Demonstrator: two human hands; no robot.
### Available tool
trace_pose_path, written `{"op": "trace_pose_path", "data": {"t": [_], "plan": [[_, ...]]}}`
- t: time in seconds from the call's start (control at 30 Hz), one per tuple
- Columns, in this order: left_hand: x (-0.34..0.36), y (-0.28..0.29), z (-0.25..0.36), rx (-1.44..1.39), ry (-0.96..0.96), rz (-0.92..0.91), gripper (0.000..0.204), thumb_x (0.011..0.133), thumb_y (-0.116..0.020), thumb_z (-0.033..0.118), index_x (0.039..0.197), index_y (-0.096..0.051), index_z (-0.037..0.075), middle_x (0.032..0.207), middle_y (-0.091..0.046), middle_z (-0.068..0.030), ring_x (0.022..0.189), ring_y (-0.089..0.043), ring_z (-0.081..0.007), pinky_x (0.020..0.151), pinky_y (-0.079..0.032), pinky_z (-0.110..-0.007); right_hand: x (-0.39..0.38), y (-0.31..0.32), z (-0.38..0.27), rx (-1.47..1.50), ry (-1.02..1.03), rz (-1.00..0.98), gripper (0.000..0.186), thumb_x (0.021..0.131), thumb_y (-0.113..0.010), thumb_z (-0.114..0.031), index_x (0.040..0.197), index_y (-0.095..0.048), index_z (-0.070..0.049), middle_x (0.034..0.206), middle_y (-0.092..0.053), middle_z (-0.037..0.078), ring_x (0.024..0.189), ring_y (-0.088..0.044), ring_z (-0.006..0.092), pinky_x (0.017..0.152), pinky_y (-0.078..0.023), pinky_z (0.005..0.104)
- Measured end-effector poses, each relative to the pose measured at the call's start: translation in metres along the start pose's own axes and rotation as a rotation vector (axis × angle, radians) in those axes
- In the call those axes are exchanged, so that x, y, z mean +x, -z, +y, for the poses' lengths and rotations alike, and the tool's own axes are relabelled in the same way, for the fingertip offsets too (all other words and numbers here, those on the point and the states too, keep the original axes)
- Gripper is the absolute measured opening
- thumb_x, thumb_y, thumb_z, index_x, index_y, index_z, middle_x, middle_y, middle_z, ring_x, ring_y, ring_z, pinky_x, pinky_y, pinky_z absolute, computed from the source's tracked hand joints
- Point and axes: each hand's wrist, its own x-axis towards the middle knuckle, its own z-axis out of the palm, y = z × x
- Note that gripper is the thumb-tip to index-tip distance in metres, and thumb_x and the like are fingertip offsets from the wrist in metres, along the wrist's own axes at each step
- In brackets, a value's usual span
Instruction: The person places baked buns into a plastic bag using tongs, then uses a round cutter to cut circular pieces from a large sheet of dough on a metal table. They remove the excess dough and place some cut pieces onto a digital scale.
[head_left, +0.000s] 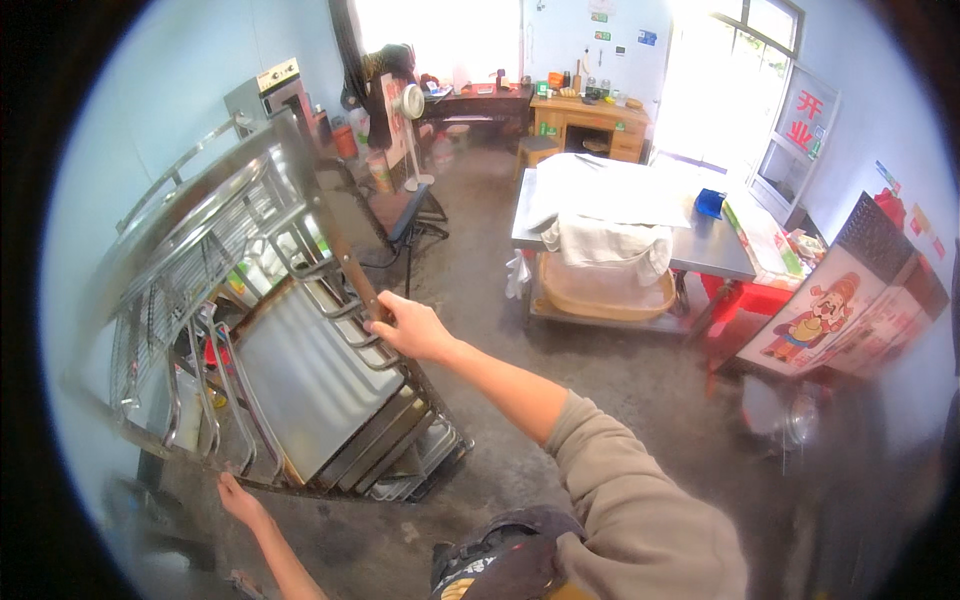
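Note:
A tall metal tray rack (pixel 347 262) fills the left of the head view, its top nearest to me. Several baking trays (pixel 300 375) sit on its lower rails, and wire racks (pixel 150 335) show at its left side. My right hand (pixel 412 326) is closed around the rack's right upright. Lower left, my left hand (pixel 240 500) is at the near edge of the rack's frame, its fingers curled against the metal and partly hidden.
Beyond, right of centre, stands a metal table (pixel 715 255) with a white cloth (pixel 610 190) and a basin (pixel 605 290) beneath. A chair (pixel 395 210) and standing fan (pixel 410 100) are behind the rack. A printed board (pixel 820 310) leans at the right.

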Motion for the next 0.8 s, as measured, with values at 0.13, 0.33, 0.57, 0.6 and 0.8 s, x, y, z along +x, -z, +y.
{"op": "trace_pose_path", "data": {"t": [0.13, 0.33, 0.57, 0.6, 0.8], "plan": [[0.019, 0.006, -0.013, 0.043, 0.019, -0.055, 0.058, 0.110, -0.054, 0.043, 0.141, -0.060, -0.006, 0.140, -0.064, -0.0178, 0.126, -0.059, -0.0293, 0.111, -0.042, -0.041, -0.013, -0.017, 0.010, 0.092, -0.061, 0.057, 0.041, 0.096, -0.072, -0.033, 0.128, -0.063, -0.010, 0.121, -0.071, 0.016, 0.112, -0.069, 0.0339, 0.096, -0.053, 0.0436], [0.021, -0.004, -0.006, -0.099, 0.157, -0.170, 0.061, 0.109, -0.059, 0.039, 0.145, -0.054, -0.009, 0.146, -0.061, -0.0182, 0.132, -0.058, -0.0285, 0.114, -0.041, -0.041, -0.123, -0.078, 0.038, 0.222, -0.396, 0.657, 0.047, 0.097, -0.073, -0.035, 0.130, -0.062, -0.002, 0.118, -0.070, 0.015, 0.109, -0.069, 0.0282, 0.100, -0.052, 0.0419], [-0.016, 0.007, 0.073, 0.065, 0.098, -0.357, 0.052, 0.107, -0.062, 0.040, 0.134, -0.066, -0.005, 0.130, -0.071, -0.0172, 0.122, -0.065, -0.0244, 0.107, -0.047, -0.037, -0.223, -0.153, -0.005, 0.563, -0.820, -0.044, 0.074, 0.099, -0.066, -0.060, 0.138, -0.053, 0.002, 0.116, -0.070, 0.015, 0.098, -0.069, 0.0195, 0.084, -0.055, 0.0339], [-0.021, 0.001, 0.088, 0.179, 0.038, -0.316, 0.048, 0.107, -0.061, 0.038, 0.129, -0.067, -0.005, 0.117, -0.075, -0.0135, 0.111, -0.067, -0.0217, 0.101, -0.049, -0.035, -0.213, -0.154, -0.013, 0.547, -0.790, -0.010, 0.080, 0.098, -0.066, -0.062, 0.141, -0.050, 0.003, 0.115, -0.069, 0.014, 0.096, -0.068, 0.0190, 0.081, -0.055, 0.0334], [-0.017, -0.027, 0.139, -0.025, 0.039, -0.414, 0.051, 0.104, -0.064, 0.045, 0.122, -0.069, -0.002, 0.101, -0.073, -0.0091, 0.093, -0.064, -0.0210, 0.089, -0.050, -0.036, -0.128, -0.153, -0.019, 0.730, -1.022, 0.091, 0.090, 0.096, -0.067, -0.062, 0.150, -0.044, 0.006, 0.131, -0.062, 0.020, 0.106, -0.068, 0.0286, 0.083, -0.056, 0.0387]]}}
